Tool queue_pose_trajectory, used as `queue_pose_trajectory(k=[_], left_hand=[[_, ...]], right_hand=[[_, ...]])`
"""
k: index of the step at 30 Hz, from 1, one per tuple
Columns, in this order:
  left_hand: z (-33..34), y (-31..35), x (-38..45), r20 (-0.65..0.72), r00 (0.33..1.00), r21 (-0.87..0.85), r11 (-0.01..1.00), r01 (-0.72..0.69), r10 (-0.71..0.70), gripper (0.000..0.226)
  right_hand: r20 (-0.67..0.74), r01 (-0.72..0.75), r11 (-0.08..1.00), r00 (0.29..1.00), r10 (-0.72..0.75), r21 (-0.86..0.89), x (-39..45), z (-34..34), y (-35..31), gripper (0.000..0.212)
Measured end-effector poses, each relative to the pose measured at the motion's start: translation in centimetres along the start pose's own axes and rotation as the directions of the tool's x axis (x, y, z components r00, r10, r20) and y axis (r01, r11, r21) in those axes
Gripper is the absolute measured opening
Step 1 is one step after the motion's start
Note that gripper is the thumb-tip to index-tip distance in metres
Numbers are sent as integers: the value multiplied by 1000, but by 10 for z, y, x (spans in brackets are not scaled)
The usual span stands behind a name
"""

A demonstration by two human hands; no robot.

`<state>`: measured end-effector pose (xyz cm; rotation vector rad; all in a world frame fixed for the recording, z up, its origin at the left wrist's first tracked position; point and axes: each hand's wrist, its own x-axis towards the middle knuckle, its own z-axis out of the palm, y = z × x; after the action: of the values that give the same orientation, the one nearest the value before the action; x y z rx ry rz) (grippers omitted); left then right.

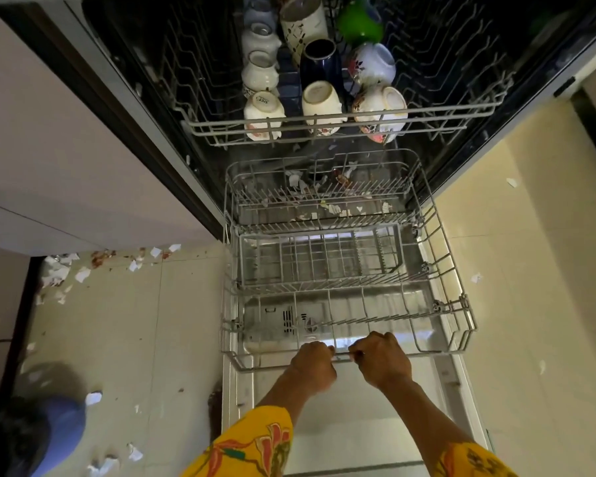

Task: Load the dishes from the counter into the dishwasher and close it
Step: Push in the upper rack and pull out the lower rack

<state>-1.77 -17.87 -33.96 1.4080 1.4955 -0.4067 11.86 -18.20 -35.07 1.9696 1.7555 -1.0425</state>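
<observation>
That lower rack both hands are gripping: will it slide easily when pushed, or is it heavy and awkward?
The lower rack is probably light: it is open wire and holds no dishes, only small shards. It looks stiff, so it should not flex. The left hand and right hand grip near the middle of its front rail, so it should push straight.

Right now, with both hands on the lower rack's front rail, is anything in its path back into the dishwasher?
Yes. White broken shards lie under the rear of the lower rack, near the tub opening. The left hand and right hand grip its front rail; the upper rack sits above.
</observation>
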Motion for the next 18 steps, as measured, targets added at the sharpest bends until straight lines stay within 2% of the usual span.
queue_pose_trajectory(k=[18], left_hand=[[5,0,-7,0,1000,-13,1000,-6,6,44]], right_hand=[[2,-5,998,1000,6,-55,0,2,0,26]])
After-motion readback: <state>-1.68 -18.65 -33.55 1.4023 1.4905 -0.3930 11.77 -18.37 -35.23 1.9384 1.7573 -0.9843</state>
